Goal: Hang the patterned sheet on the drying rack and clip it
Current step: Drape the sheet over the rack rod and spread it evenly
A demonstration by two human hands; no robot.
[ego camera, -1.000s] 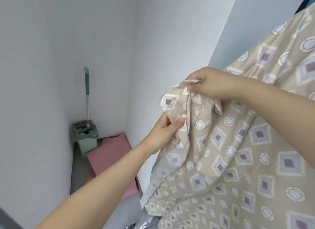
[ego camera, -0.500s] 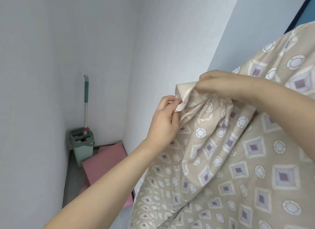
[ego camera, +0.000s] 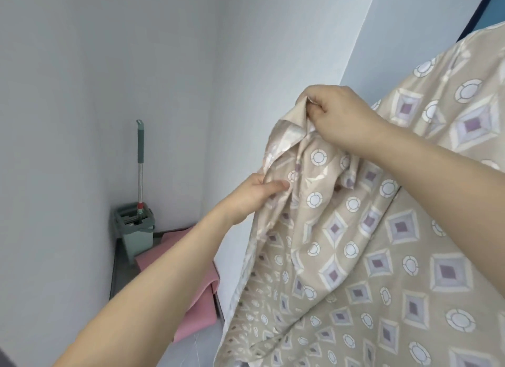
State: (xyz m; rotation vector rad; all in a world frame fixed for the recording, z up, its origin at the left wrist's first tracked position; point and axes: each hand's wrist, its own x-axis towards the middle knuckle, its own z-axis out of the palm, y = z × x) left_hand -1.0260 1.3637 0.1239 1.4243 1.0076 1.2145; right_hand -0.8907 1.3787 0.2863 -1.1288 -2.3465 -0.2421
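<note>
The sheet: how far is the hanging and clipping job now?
Done: the sheet already drapes from above at the right, though no rack shows. In hand: the right hand pinches the bunched top edge, and the left hand grips the edge just below. Left: spreading this end and clipping; no clip is visible.

Both hands [ego camera: 341, 118] [ego camera: 257, 191] pinching patterned sheet [ego camera: 382, 257] edge.

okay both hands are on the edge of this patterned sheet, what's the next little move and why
Probably draw the hands apart along the edge to flatten it. The right hand pinches the bunched top corner of the patterned sheet, the left hand grips the hem just below, and the cloth between them is folded and creased. No clip or rack bar is in view yet.
</note>
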